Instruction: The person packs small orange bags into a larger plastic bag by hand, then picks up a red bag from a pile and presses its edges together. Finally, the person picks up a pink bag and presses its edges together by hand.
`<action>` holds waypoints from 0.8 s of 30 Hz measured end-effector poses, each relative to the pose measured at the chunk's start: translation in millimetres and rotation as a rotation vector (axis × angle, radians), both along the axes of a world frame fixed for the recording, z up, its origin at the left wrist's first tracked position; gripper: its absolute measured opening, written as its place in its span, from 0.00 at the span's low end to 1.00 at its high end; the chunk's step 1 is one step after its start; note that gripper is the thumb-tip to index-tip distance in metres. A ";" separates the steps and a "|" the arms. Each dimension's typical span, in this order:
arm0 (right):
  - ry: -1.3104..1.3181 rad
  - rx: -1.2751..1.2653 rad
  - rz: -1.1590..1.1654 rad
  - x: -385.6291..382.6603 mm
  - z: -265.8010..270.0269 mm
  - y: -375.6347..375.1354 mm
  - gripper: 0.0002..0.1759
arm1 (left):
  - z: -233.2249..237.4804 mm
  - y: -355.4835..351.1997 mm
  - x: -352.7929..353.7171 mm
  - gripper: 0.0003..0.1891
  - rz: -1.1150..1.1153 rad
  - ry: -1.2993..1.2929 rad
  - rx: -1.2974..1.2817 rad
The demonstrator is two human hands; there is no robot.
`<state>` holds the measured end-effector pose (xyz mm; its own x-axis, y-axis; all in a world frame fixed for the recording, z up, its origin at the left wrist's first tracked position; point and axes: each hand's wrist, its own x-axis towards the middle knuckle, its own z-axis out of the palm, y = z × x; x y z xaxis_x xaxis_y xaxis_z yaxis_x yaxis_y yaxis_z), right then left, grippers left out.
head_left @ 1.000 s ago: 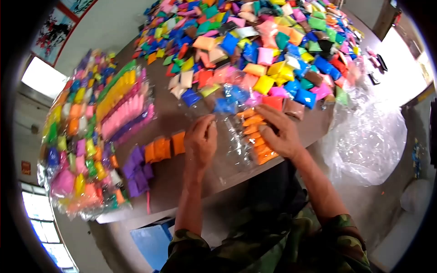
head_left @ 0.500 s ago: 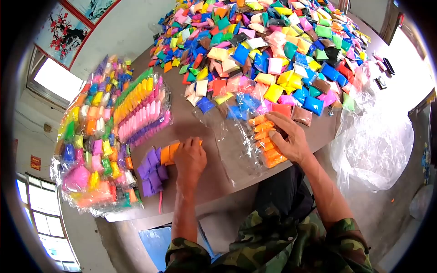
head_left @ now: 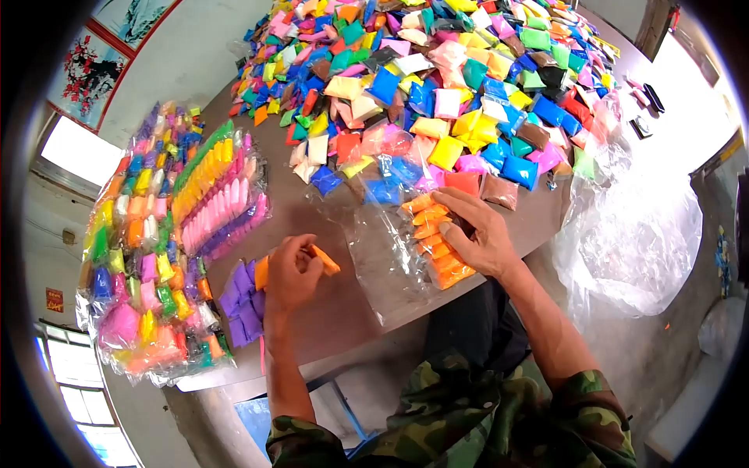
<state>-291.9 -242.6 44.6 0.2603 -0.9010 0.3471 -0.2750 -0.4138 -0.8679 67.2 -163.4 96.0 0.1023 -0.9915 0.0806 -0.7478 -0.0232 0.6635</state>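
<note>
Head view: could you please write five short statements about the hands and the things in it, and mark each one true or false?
1. The right hand rests on a row of orange packets. True.
2. Both hands are empty. False: the left hand holds an orange packet.
3. Purple packets lie left of the left hand. True.
4. Every packet here is blue. False: the big pile has many colours.
5. A large clear bag is right of the right hand. True.

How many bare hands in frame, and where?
2. Left hand: grip on a small flat orange packet, beside the cluster of square purple packets. Right hand: on the row of shiny orange packets near the table's front edge. No others visible.
</note>
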 end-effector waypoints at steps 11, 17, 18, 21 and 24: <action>0.034 0.027 0.013 -0.6 5.2 0.3 0.28 | -20.3 -53.3 -66.2 0.11 0.088 0.444 -0.286; 0.041 0.009 0.010 0.4 3.3 -0.3 0.29 | -52.7 -84.9 -109.0 0.10 -0.028 0.630 -0.252; 0.039 0.052 0.023 0.3 5.3 0.2 0.30 | -52.6 -85.6 -111.1 0.10 -0.031 0.635 -0.247; 0.040 0.094 0.039 -0.9 7.5 0.1 0.32 | -50.6 -85.7 -112.8 0.09 -0.055 0.537 -0.221; 0.033 0.087 0.049 -0.3 3.7 -1.2 0.34 | -50.1 -87.3 -110.7 0.10 -0.210 0.129 -0.485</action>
